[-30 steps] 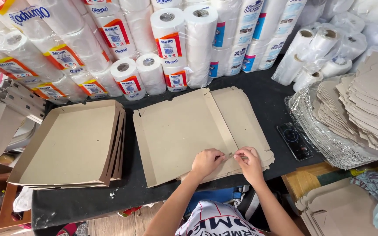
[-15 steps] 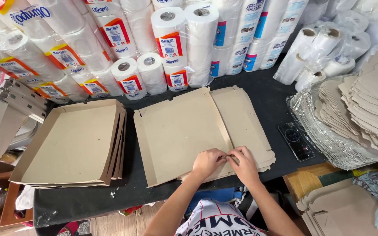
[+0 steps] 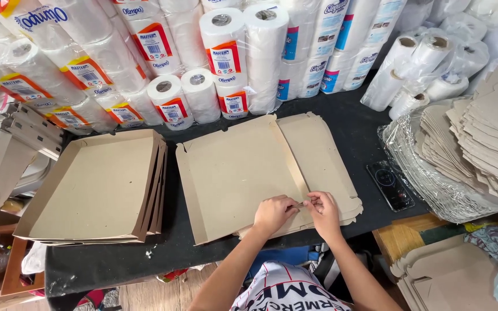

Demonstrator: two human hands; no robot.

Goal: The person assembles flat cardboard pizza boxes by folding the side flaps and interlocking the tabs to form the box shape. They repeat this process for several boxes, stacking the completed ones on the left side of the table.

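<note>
- A black table point(image 3: 370, 132) filled the middle of the view, and we place everything else by the flat cardboard sheet point(image 3: 243, 173) lying at its centre.
- Behind the sheet, a wall of white paper rolls point(image 3: 226, 57) in clear plastic wrap stood stacked along the table's far edge.
- Left of the sheet, apart from it, sat a stack of folded cardboard trays point(image 3: 93, 187), dull brown, with shallow raised rims.
- Right of the sheet, a heap of flat cardboard blanks point(image 3: 479, 138) fanned out over crinkled clear plastic.
- The sheet itself was matte, grey-brown board, roughly rectangular, with a creased flap along its right side; its long axis ran left to right across us, and its near edge hung at the table's front edge.
- Between the sheet and the heap, a dark phone point(image 3: 391, 184) lay flat.
- At the sheet's near right corner we had both hands down on it, almost touching each other.
- Our left hand point(image 3: 273, 214) rested curled on the board, fingers bent, pressing near the crease.
- Our right hand point(image 3: 323, 212) pinched a small edge or tab of the board between thumb and fingertips; both hands were equally close to the crease.
</note>
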